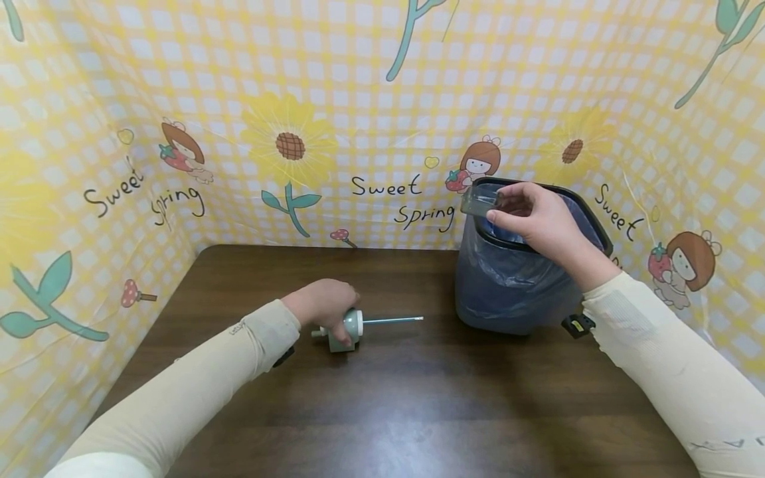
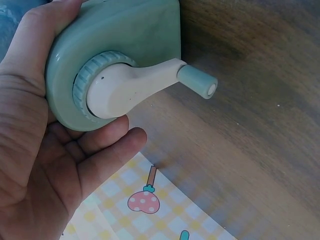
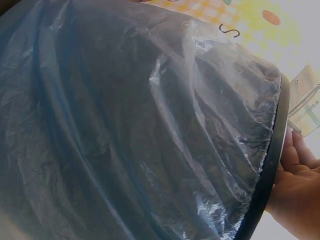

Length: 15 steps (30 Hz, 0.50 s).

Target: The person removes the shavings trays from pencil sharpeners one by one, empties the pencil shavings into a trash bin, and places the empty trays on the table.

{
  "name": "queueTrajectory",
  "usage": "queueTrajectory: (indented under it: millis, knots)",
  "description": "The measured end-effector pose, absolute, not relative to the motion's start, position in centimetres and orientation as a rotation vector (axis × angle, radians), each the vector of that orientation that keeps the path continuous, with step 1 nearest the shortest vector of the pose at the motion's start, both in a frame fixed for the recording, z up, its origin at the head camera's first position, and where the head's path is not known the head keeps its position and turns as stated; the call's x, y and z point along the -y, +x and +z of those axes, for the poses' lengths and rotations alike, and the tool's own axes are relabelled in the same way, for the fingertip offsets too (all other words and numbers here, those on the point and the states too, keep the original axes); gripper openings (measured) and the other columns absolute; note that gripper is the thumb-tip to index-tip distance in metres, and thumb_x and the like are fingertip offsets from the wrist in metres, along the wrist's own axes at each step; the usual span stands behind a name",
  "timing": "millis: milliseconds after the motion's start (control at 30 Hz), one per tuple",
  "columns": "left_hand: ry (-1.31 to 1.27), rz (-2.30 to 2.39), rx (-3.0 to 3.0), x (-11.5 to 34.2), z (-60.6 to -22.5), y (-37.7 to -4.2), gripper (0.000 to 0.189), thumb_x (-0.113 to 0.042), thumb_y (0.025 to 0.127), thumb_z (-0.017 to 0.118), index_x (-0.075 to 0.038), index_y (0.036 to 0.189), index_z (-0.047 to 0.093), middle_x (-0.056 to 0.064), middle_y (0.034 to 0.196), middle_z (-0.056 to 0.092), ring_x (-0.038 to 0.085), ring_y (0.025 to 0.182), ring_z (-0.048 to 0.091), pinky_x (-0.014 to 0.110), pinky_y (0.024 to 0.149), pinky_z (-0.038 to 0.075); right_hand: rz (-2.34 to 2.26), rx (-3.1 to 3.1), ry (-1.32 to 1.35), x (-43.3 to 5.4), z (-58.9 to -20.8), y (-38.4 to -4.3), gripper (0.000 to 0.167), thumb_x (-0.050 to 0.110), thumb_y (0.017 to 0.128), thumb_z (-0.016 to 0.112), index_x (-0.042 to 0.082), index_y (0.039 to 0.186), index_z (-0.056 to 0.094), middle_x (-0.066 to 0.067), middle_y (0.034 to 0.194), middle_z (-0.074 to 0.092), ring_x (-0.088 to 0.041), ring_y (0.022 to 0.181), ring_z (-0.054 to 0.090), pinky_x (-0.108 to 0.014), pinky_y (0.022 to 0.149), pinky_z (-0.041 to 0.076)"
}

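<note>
On the wooden table my left hand [image 1: 325, 302] grips a green hand-crank pencil sharpener [image 1: 342, 342] around its rounded top. Its white crank arm [image 2: 132, 90] ends in a green knob [image 2: 197, 81], seen close up in the left wrist view. A blue pencil [image 1: 391, 320] sticks out of the sharpener's front, pointing right. Above the bin's near-left rim, my right hand [image 1: 544, 219] pinches a small clear plastic shavings drawer [image 1: 480, 200] between thumb and fingers. Only part of that drawer [image 3: 306, 97] shows in the right wrist view, past the rim; its contents cannot be made out.
A waste bin [image 1: 496, 292] with a translucent bluish liner bag [image 3: 125, 110] and a black rim [image 1: 588, 212] stands at the table's back right. Behind and beside the table [image 1: 370, 398] hangs yellow checked cloth [image 1: 370, 99] printed with flowers.
</note>
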<state>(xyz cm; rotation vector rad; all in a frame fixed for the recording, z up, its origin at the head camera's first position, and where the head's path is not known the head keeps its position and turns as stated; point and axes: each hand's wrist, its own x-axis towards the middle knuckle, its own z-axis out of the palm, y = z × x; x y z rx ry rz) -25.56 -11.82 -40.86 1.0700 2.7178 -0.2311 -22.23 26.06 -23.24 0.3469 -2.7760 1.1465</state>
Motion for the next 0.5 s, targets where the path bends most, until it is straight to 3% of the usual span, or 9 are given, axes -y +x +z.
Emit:
queueTrajectory:
  millis: [500]
  knots:
    - [1.062,-0.22,-2.713,11.79,-40.68,-25.45,0.071,-0.064,0.068,0.086,-0.012,0.114,0.069,-0.006,0.093,0.066,0.012,0.079,0.057,0.033,0.083,0.056,1.125,2.767,0.384,-25.35,-22.99,-21.83,0.065,0.049,0.093,0.071,0.008,0.14,0.055,-0.015,0.13,0.063,-0.029,0.118,0.061,-0.049,0.1,0.049]
